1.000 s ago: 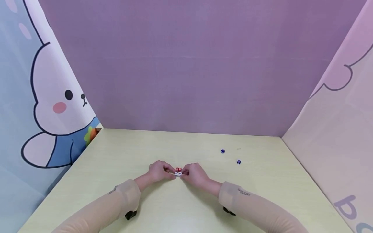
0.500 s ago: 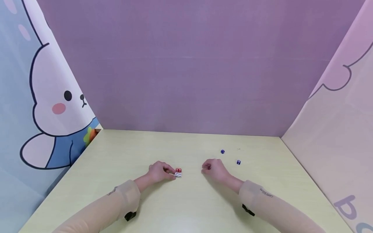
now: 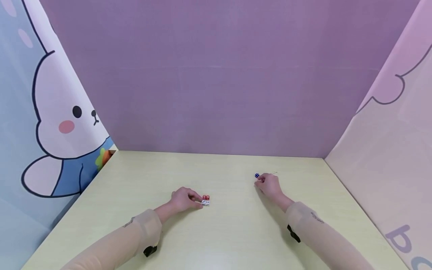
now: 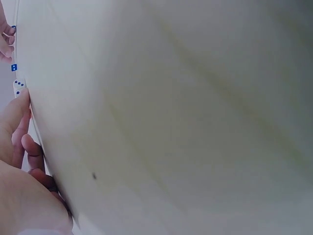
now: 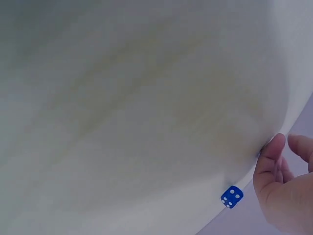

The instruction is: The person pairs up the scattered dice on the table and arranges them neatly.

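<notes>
In the head view, a small block of white dice (image 3: 205, 203) and red dice (image 3: 206, 197) sits on the table left of centre. Whether the red ones lie on or behind the white ones, I cannot tell. My left hand (image 3: 183, 198) touches the block's left side with thumb and index finger; its thumb (image 4: 22, 103) lies against a white die (image 4: 19, 86) in the left wrist view. My right hand (image 3: 270, 183) is beside a blue die (image 3: 257, 175). In the right wrist view a blue die (image 5: 232, 197) stands near that hand, whose thumb and index finger are apart.
The pale table (image 3: 216, 236) meets a purple back panel (image 3: 216, 82). Printed panels stand at the left (image 3: 64, 105) and right (image 3: 395, 150). The second blue die is hidden behind the right hand in the head view.
My right hand has left the right side of the dice block and moved right and away from me to the blue dice. The left hand stays at the block.
</notes>
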A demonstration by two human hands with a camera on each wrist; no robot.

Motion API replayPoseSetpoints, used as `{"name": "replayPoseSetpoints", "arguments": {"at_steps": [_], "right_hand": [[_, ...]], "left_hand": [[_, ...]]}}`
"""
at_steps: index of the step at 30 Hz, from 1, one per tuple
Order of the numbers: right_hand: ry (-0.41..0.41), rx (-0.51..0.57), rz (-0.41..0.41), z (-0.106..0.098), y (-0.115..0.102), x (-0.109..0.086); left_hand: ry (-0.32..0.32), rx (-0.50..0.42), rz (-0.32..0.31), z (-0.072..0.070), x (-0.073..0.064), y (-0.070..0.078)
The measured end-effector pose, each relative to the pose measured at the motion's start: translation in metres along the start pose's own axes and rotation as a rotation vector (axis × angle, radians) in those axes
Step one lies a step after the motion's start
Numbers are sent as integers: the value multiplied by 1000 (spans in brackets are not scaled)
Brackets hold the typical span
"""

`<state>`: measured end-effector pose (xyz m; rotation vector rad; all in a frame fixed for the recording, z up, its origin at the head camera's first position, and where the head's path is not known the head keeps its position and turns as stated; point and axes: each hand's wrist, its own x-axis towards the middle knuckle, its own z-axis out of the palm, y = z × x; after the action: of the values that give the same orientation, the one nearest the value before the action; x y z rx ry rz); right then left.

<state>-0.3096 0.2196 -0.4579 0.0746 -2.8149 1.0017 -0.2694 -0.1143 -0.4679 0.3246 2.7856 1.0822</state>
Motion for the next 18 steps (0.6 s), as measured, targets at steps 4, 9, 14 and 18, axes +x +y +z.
{"name": "replayPoseSetpoints", "arguments": {"at_steps": [4,9,14,18], "right_hand": [[3,1,54,0,4,7],[-1,31,110,3,5,16],[-5,23,163,3,5,23],[-12,27,204,3,2,26]], "left_hand": [[-1,1,8,-1,-1,0],[1,-5,14,-1,-1,-1],[2,-8,10,0,0,-2],[4,-12,8,1,1,-3]]}}
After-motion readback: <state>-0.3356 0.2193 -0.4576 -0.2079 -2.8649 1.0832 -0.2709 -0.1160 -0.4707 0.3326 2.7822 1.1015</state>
